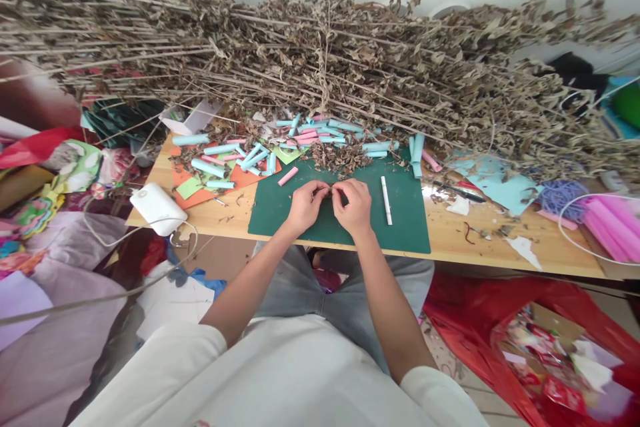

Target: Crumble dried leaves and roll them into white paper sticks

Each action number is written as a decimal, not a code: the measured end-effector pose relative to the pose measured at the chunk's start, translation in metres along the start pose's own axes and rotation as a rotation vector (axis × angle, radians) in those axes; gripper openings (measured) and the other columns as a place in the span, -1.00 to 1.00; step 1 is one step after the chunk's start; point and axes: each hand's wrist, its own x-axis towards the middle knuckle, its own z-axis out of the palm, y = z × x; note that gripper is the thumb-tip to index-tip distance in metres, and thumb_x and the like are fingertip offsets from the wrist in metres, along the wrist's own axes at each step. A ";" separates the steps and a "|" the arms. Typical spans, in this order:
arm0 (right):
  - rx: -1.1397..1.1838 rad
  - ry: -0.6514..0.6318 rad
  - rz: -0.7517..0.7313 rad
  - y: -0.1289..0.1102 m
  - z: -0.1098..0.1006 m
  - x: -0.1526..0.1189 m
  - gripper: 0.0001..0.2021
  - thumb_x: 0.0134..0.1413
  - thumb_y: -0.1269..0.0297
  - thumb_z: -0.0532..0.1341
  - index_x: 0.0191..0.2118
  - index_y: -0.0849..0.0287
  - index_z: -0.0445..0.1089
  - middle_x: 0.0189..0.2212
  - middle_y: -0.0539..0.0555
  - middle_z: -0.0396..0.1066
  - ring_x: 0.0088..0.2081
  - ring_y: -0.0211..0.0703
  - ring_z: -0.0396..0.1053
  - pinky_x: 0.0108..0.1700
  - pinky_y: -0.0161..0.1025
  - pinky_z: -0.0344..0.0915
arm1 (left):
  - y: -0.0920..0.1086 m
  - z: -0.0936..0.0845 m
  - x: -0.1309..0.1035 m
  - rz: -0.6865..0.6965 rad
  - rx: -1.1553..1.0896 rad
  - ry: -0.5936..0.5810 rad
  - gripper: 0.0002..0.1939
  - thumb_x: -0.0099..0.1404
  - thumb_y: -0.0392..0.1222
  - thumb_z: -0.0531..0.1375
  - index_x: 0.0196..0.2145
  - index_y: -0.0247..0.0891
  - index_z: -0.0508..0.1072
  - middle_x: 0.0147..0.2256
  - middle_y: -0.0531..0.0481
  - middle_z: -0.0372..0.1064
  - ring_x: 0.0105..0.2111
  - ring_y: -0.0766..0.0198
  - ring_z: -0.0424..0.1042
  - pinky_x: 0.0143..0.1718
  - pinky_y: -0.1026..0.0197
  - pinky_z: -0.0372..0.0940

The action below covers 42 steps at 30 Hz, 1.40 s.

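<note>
Over the dark green cutting mat [400, 233], my left hand [306, 207] and my right hand [353, 207] meet fingertip to fingertip. Both are closed in a pinch on a small brown bit of dried leaves [329, 192], mostly covered by the fingers. Just beyond them lies a heap of crumbled dried leaves [340, 156]. A short pink paper tube [288, 176] rests on the mat left of my hands. To the right lies a slim white stick [387, 201], perhaps a pen or tube.
Rolled blue paper tubes [213, 168] and pink ones lie behind the mat. A large bundle of dried stalks [280, 47] spans the back. At left sits a white power bank [158, 208] with a cable. A red bag [465, 307] of litter stands below right.
</note>
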 end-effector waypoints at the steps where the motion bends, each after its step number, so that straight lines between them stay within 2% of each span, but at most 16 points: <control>1: -0.007 -0.002 0.004 -0.001 0.000 0.000 -0.91 0.20 0.37 0.12 -0.32 0.11 0.36 -0.38 0.04 0.44 -0.28 -0.13 0.38 -0.10 -0.13 0.21 | 0.001 0.000 0.000 0.002 0.006 -0.003 -0.81 0.35 -0.17 0.12 -0.28 -0.27 0.51 -0.32 -0.02 0.50 -0.34 0.29 0.41 -0.20 0.26 0.28; 5: -0.030 0.002 0.008 -0.002 -0.002 0.002 -0.92 0.16 0.39 0.13 -0.35 0.11 0.33 -0.41 0.02 0.42 -0.32 -0.15 0.37 -0.10 -0.12 0.19 | 0.001 0.001 0.000 -0.002 -0.007 -0.003 -0.82 0.35 -0.18 0.10 -0.29 -0.27 0.49 -0.32 -0.02 0.49 -0.33 0.29 0.41 -0.19 0.27 0.27; 11: -0.028 0.079 0.066 -0.001 -0.003 0.001 -0.94 0.12 0.39 0.14 -0.35 0.11 0.34 -0.44 0.01 0.40 -0.35 -0.15 0.36 -0.11 -0.12 0.20 | -0.001 0.000 -0.001 -0.026 -0.054 0.022 -0.80 0.36 -0.15 0.10 -0.29 -0.27 0.48 -0.33 -0.02 0.48 -0.33 0.30 0.41 -0.21 0.27 0.27; 19: 0.019 -0.007 0.026 -0.005 -0.004 0.002 -0.89 0.18 0.28 0.19 -0.21 0.13 0.42 -0.33 0.05 0.48 -0.32 -0.16 0.41 -0.09 -0.11 0.21 | -0.003 0.001 -0.001 -0.068 -0.087 0.066 -0.81 0.33 -0.14 0.14 -0.30 -0.28 0.50 -0.32 -0.03 0.50 -0.35 0.29 0.42 -0.23 0.27 0.28; 28: -0.020 -0.031 -0.021 -0.001 -0.001 0.002 -0.91 0.19 0.35 0.15 -0.32 0.12 0.39 -0.37 0.03 0.47 -0.30 -0.16 0.40 -0.11 -0.13 0.19 | 0.003 0.001 0.000 -0.041 -0.019 0.050 -0.84 0.32 -0.20 0.14 -0.33 -0.28 0.50 -0.32 -0.03 0.51 -0.35 0.28 0.43 -0.21 0.26 0.30; 33: -0.047 0.053 0.044 -0.001 -0.002 0.002 -0.91 0.15 0.38 0.14 -0.36 0.12 0.36 -0.44 0.03 0.41 -0.35 -0.16 0.36 -0.12 -0.14 0.20 | 0.003 0.001 -0.001 -0.022 -0.024 0.050 -0.83 0.34 -0.19 0.13 -0.33 -0.29 0.50 -0.34 -0.02 0.50 -0.35 0.30 0.42 -0.23 0.27 0.28; 39: -0.019 -0.018 0.044 -0.002 -0.003 0.001 -0.88 0.20 0.30 0.14 -0.25 0.14 0.43 -0.34 0.07 0.48 -0.28 -0.16 0.42 -0.10 -0.14 0.20 | -0.002 0.001 -0.001 -0.052 -0.085 0.085 -0.82 0.33 -0.14 0.16 -0.31 -0.29 0.50 -0.34 -0.02 0.51 -0.37 0.32 0.42 -0.25 0.29 0.28; 42: 0.000 -0.036 0.018 -0.002 -0.003 0.001 -0.89 0.19 0.28 0.17 -0.27 0.14 0.44 -0.34 0.05 0.49 -0.28 -0.16 0.42 -0.08 -0.12 0.19 | -0.004 0.002 0.000 -0.055 -0.069 0.096 -0.81 0.33 -0.14 0.17 -0.30 -0.29 0.51 -0.33 -0.03 0.51 -0.36 0.31 0.42 -0.26 0.28 0.29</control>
